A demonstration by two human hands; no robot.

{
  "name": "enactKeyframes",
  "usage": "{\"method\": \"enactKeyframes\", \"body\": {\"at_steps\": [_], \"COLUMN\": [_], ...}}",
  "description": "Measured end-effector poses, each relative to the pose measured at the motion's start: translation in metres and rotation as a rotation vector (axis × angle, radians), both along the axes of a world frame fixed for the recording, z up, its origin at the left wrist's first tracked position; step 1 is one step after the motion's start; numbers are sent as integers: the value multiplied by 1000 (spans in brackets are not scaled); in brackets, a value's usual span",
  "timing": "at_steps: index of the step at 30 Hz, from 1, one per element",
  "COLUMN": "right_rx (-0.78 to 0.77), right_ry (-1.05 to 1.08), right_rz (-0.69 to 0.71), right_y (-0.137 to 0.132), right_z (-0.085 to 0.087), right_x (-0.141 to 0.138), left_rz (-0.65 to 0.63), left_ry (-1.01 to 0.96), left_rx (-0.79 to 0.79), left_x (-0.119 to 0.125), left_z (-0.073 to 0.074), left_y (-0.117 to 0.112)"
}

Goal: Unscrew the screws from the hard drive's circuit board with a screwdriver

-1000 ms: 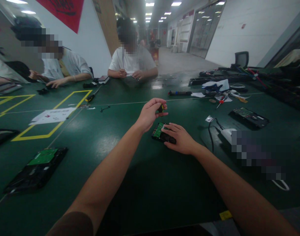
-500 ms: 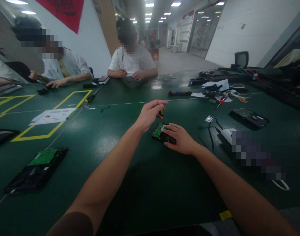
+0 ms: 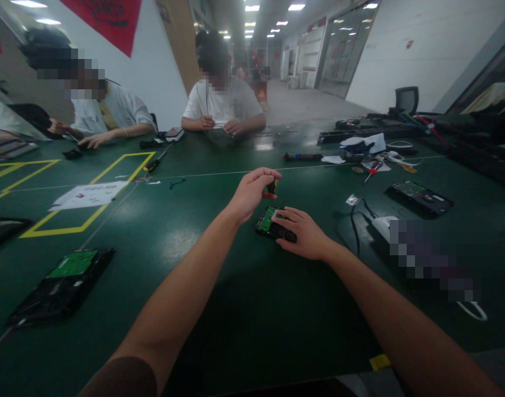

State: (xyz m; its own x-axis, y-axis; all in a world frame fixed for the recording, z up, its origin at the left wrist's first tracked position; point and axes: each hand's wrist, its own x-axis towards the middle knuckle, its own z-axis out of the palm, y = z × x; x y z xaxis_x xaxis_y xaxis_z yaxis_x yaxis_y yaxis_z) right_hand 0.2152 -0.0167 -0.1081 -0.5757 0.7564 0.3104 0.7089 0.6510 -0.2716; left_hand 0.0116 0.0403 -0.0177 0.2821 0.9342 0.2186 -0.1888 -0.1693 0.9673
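A hard drive (image 3: 264, 223) with a green circuit board facing up lies on the green table in front of me. My right hand (image 3: 306, 236) grips its right part, fingers over the top and thumb along the near edge. Above the board, my left hand (image 3: 252, 193) pinches the yellow and black handle of a screwdriver (image 3: 273, 186). The handle stands roughly upright; its shaft and tip are too hard to make out.
Other drives lie at left (image 3: 70, 275) and right (image 3: 420, 197). A power strip with cable (image 3: 385, 225), a red screwdriver (image 3: 373, 170), a yellow-black screwdriver (image 3: 151, 165) and paper (image 3: 87, 196) are also on the table. Two people (image 3: 223, 105) work across it.
My left fingers have shifted slightly around the screwdriver handle, which appears turned a little. My right hand and the hard drive stay in place.
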Motion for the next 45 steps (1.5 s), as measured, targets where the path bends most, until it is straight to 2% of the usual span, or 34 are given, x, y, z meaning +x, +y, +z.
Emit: {"method": "enactKeyframes", "body": {"at_steps": [3, 12, 23, 29, 32, 39, 45], "right_rx": [5, 20, 14, 18, 14, -3, 0], "right_ry": [-5, 6, -10, -23, -26, -15, -6], "right_rz": [4, 12, -7, -10, -11, -2, -1], "right_y": [0, 2, 2, 2, 2, 1, 0], "right_z": [-1, -5, -6, -4, -4, -1, -1], "right_x": [0, 2, 0, 0, 0, 0, 0], "left_rz": [-27, -96, -86, -128, -107, -27, -83], "left_ry": [13, -110, 124, 24, -15, 63, 63], "left_rx": [2, -46, 98, -3, -43, 13, 26], "left_x": [-1, 2, 3, 4, 5, 3, 2], "left_z": [1, -1, 0, 5, 6, 3, 2], "left_y": [0, 0, -4, -10, -10, -5, -4]}}
